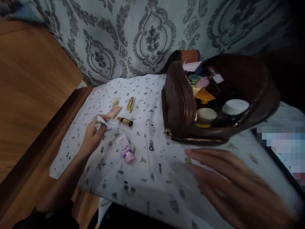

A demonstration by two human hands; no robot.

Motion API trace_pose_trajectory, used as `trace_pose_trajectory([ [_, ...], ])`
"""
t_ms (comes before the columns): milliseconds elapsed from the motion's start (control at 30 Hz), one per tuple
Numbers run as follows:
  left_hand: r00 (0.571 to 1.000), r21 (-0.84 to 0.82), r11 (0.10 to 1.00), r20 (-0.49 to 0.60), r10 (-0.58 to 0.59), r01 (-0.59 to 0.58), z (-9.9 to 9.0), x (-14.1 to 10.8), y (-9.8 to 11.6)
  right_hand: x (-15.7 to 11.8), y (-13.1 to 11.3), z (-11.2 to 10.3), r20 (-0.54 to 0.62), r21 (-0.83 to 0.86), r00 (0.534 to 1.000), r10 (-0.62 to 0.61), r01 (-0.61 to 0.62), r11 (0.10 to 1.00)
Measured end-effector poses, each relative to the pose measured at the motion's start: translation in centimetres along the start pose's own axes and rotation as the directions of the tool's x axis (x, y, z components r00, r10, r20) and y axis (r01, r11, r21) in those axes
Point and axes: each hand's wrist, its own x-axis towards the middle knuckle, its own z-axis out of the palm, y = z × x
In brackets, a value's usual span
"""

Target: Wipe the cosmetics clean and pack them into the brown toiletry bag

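Observation:
My left hand [93, 135] is closed around a crumpled white tissue [106, 123] above the patterned white cloth [152, 165]. Just beyond it lie a beige tube [114, 111], a gold-and-black lipstick [125, 121] and a small gold bottle [130, 103]. A pink tube [125, 149] lies to the right of that hand. My right hand [233, 187] hovers blurred and flat, fingers apart, holding nothing, in front of an open brown cosmetic bag [178, 101] full of jars and small containers.
A small pale round item [115, 101] lies near the beige tube. The wooden floor [28, 95] is on the left, a patterned curtain [152, 35] hangs behind. A dark object with a blurred patch [281, 146] lies at the right edge.

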Motion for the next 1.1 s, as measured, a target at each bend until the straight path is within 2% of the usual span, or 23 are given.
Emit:
trace_pose_trajectory([
  [67,0.992,0.089,0.992,0.097,0.081,-0.089,0.3,-1.5,-0.7,1.7,-1.5,1.5,0.094,0.030,0.993,-0.078,0.075,0.997],
  [167,0.971,0.143,0.974,0.189,0.150,-0.178,0.9,-2.4,-1.3,4.5,-3.3,3.9,0.204,0.089,0.976,-0.081,0.064,0.994],
  [267,0.951,0.144,0.957,0.221,0.215,-0.250,1.4,-2.7,-2.0,6.7,-4.0,6.3,0.292,0.130,0.957,0.002,-0.042,0.991],
  [367,0.925,0.144,0.932,0.240,0.294,-0.333,1.8,-3.0,-2.8,8.5,-4.0,8.5,0.395,0.151,0.911,0.120,-0.193,0.969],
  [500,0.907,0.132,0.916,0.253,0.337,-0.378,2.3,-3.1,-3.7,10.9,-3.5,11.0,0.450,0.080,0.850,0.273,-0.343,0.936],
  [600,0.911,0.099,0.926,0.243,0.332,-0.364,2.7,-2.5,-4.2,12.6,-3.3,12.2,0.455,-0.024,0.809,0.372,-0.406,0.914],
  [700,0.935,0.049,0.949,0.194,0.298,-0.312,2.9,-2.0,-4.8,13.7,-3.5,13.0,0.444,-0.070,0.792,0.418,-0.435,0.898],
  [833,0.982,0.000,0.988,0.111,0.154,-0.155,2.7,-1.9,-5.7,14.5,-3.6,14.0,0.414,-0.139,0.794,0.445,-0.428,0.893],
  [967,0.998,-0.048,0.999,0.061,-0.005,0.007,2.5,-2.0,-6.3,15.4,-2.8,15.1,0.443,-0.185,0.757,0.481,-0.448,0.875],
  [1100,0.999,-0.084,0.996,0.032,0.002,0.000,2.5,-2.1,-5.9,15.5,-2.1,15.6,0.427,-0.164,0.753,0.501,-0.480,0.862],
])
